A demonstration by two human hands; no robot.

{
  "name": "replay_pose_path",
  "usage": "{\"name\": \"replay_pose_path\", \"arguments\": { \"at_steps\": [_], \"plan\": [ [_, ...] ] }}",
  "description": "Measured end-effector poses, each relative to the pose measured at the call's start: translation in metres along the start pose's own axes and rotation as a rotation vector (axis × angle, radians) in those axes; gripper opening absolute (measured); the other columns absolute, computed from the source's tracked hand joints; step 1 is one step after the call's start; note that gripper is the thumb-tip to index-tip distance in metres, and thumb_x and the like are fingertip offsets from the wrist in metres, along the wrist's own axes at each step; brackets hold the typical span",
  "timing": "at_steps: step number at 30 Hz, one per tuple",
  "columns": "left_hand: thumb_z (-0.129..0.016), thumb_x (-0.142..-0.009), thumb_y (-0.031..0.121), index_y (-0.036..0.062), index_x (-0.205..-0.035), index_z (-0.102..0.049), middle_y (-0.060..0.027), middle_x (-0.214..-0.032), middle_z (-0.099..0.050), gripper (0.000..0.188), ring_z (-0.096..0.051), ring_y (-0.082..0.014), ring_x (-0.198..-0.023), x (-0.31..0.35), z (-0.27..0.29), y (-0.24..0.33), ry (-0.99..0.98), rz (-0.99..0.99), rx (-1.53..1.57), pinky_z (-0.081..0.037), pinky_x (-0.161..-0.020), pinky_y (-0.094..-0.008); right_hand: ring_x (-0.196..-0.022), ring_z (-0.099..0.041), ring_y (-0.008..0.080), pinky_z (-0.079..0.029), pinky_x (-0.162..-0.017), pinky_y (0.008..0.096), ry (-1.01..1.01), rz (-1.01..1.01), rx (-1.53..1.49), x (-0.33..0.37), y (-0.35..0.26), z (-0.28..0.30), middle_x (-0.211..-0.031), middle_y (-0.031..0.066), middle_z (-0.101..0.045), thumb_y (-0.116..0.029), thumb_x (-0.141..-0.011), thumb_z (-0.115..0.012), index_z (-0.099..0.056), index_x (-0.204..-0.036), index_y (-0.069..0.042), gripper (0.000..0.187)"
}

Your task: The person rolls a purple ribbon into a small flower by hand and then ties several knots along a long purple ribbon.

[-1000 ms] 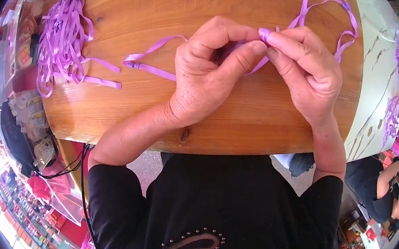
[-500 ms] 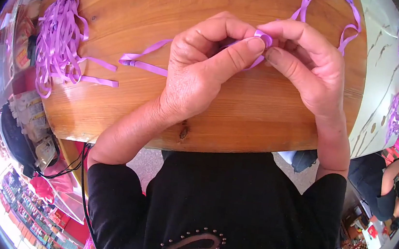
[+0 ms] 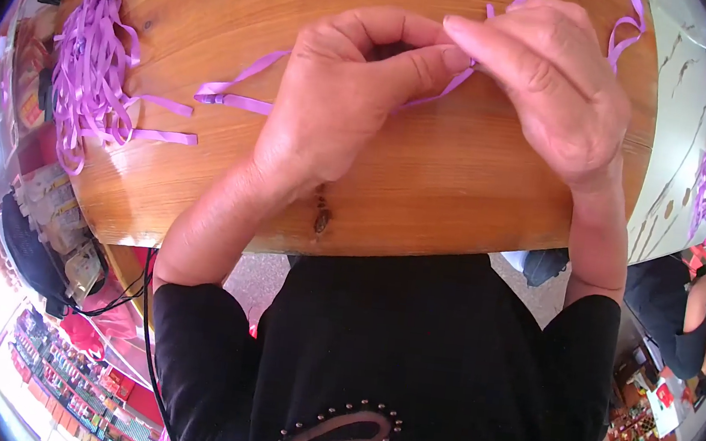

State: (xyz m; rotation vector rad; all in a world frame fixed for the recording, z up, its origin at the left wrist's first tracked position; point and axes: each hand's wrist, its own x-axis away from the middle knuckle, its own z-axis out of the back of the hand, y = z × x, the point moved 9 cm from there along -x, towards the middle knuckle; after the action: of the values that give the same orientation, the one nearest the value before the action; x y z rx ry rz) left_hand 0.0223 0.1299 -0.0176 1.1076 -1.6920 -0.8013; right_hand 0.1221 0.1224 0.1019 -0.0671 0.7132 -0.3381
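Observation:
A narrow purple ribbon (image 3: pixel 249 105) runs through both my hands above the wooden table. My left hand (image 3: pixel 332 89) pinches it between thumb and index finger, close to the right fingertips. My right hand (image 3: pixel 560 92) is closed on the ribbon too, its back turned up so that the fingertips are mostly hidden. One folded length of ribbon sticks out left of my left hand and lies on the wood. Another stretch slants below the left fingertips, and more shows beyond my right hand. Whether there is a knot between the fingers is hidden.
On the table's left lies a heap of purple ribbons (image 3: pixel 98 65), with two ends reaching right. The wooden table (image 3: pixel 425 194) meets a white marbled surface (image 3: pixel 674 151) on the right. Black cables (image 3: pixel 146 285) hang at the lower left. Another person (image 3: pixel 679 315) is at the right edge.
My right hand has moved up and turned over, its back now covering its fingertips. The small ribbon loop between my fingers no longer shows. My left hand has shifted slightly left and up.

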Motion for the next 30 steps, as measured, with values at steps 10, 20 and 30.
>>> {"name": "replay_pose_path", "arguments": {
  "at_steps": [10,20,30],
  "plan": [
    [-0.064,-0.087,0.008,0.0012,-0.097,-0.065,-0.0005,-0.081,-0.064,0.012,-0.057,-0.0058,-0.068,0.001,0.006,0.011,0.130,-0.135,-0.064,-0.045,-0.059,-0.0181,-0.068,-0.061,0.0223,-0.048,-0.059,0.0270,-0.007,-0.538,-0.210,0.005,0.030,-0.001,-0.078,0.0105,-0.062,0.001,-0.068,-0.075,-0.066,-0.085,-0.001,0.019],
    [-0.063,-0.088,0.008,0.0009,-0.097,-0.064,0.0012,-0.081,-0.063,0.012,-0.055,-0.0039,-0.069,0.008,0.004,0.022,0.140,-0.276,-0.418,-0.044,-0.059,-0.0168,-0.070,-0.059,0.0131,-0.045,-0.063,0.0220,0.018,-0.752,-0.695,0.035,0.055,-0.020,-0.077,0.0075,-0.062,0.001,-0.079,-0.065,-0.063,-0.081,0.001,0.003],
    [-0.062,-0.088,0.002,0.0004,-0.101,-0.062,-0.0017,-0.090,-0.064,0.013,-0.059,-0.0080,-0.081,0.007,0.002,0.018,0.040,-0.251,-0.178,-0.049,-0.072,-0.0209,-0.076,-0.055,0.0088,-0.041,-0.069,0.0210,0.006,-1.117,-0.941,0.052,0.057,-0.035,-0.081,0.0025,-0.060,0.000,-0.084,-0.059,-0.062,-0.080,-0.001,0.005]
  ]
}}
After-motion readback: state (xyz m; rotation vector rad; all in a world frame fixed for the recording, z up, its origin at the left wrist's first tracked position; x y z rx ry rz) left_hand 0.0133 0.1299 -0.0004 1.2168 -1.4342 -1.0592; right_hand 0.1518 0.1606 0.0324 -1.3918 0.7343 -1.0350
